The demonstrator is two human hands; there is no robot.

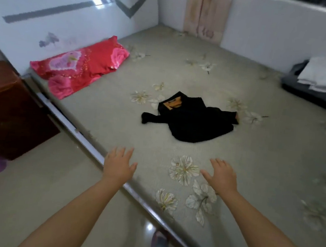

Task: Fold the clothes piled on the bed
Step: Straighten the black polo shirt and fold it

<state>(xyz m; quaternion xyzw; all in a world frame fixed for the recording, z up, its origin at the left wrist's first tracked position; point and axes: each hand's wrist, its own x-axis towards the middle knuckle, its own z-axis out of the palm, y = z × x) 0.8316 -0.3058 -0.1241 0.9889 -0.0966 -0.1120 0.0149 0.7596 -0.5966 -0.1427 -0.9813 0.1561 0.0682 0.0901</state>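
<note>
While both bare arms reach forward over the near edge of the bed (273,164), the left hand (118,166) and the right hand (221,175) hover palm down with fingers spread wide, holding nothing. Farther off, near the middle of the flowered sheet, lies a crumpled black garment (192,122) with an orange label showing, well apart from both hands. A red and pink pillow (78,65) rests at the far left by the headboard. At the far right sits what seems to be a stack of folded grey and white clothes (321,83).
</note>
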